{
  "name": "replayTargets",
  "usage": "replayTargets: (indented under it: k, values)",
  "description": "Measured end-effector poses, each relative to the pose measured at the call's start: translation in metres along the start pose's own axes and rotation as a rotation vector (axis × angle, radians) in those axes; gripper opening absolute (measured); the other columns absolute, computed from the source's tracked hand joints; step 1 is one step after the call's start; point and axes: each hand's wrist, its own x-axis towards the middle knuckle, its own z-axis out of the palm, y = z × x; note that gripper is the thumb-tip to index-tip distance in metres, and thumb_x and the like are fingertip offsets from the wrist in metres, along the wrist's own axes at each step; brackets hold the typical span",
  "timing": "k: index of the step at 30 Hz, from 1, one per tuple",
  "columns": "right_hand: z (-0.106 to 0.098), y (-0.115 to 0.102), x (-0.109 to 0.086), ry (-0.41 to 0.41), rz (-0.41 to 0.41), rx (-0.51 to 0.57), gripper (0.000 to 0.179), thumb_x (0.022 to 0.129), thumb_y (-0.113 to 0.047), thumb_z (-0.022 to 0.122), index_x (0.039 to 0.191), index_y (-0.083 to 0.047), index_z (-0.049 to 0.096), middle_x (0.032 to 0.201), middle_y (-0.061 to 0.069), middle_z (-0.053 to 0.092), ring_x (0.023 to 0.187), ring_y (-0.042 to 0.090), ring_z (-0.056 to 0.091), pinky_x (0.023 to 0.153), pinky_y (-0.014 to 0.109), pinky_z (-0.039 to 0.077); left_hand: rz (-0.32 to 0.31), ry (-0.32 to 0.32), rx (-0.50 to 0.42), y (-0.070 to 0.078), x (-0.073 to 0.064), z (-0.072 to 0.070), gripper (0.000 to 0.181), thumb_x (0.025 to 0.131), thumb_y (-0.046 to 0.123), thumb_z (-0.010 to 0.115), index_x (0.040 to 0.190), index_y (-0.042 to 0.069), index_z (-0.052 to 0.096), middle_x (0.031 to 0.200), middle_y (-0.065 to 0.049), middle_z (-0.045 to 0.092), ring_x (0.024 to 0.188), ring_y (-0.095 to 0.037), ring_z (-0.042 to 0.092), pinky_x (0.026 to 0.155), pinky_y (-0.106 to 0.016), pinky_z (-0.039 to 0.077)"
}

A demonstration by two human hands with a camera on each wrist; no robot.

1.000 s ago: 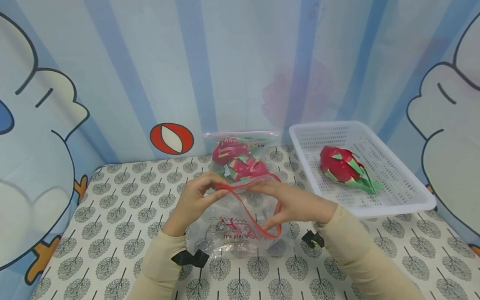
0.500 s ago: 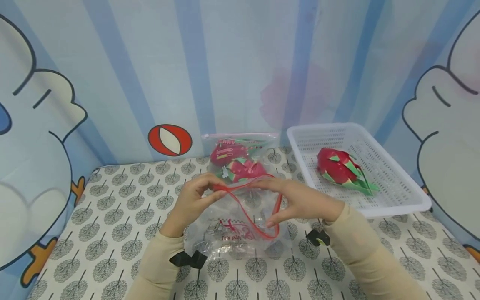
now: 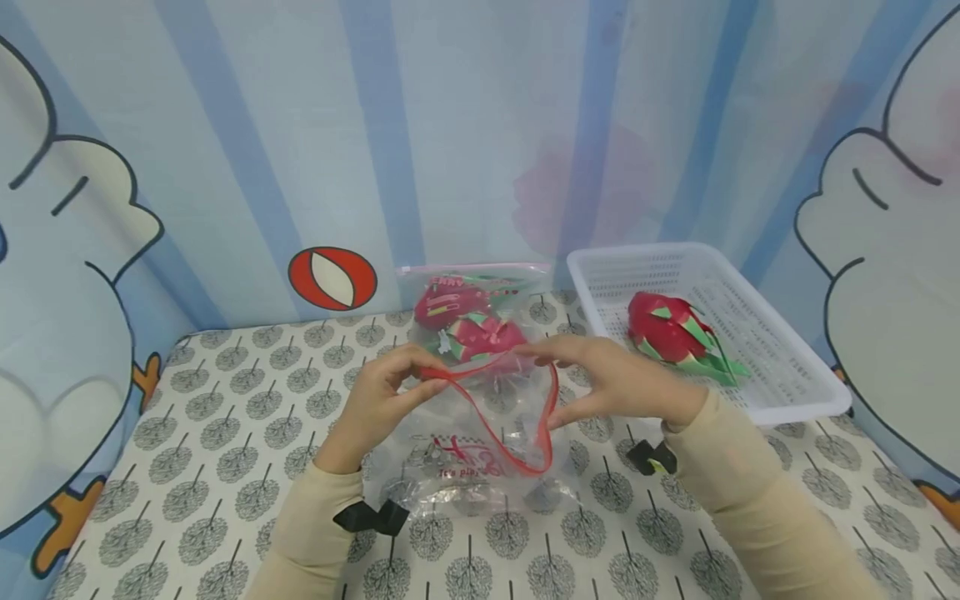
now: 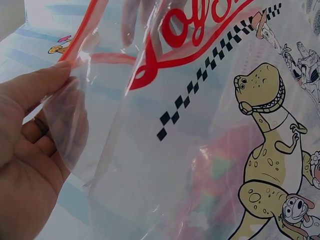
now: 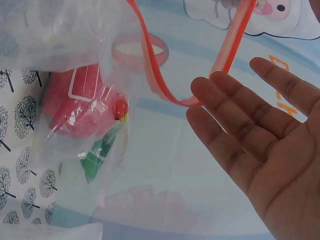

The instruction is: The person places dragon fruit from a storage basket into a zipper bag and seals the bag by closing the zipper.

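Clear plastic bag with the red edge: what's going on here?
A person's left hand pinches the red edge of the clear plastic bag, whose mouth gapes open. The right hand is at the mouth's other side, fingers extended. Behind it, a clear zip bag with a pink top strip contains two red-and-green dragon-fruit-shaped items; a third such item lies in the white perforated plastic basket.

My red-rimmed bag [image 3: 480, 492] read "It's play", with red script [image 4: 172, 64] showing "oy". The zip bag [image 3: 480, 268] behind showed "ERRY", otherwise blurred.
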Motion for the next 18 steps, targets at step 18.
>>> replayTargets:
  k: [18]
  values:
    - [-0.029,0.023,-0.012,0.022,0.106,0.011,0.079,0.078,-0.036,0.079,0.145,-0.012,0.043,0.140,0.007,0.054,0.119,0.025,0.059,0.099,0.046,0.048,-0.029,0.020,-0.081,0.005,0.002,0.003,0.020,0.082,-0.013,0.065,0.098,-0.001,0.068,0.089,-0.011,0.065,0.082,-0.005,0.057,0.068,-0.021,0.046]
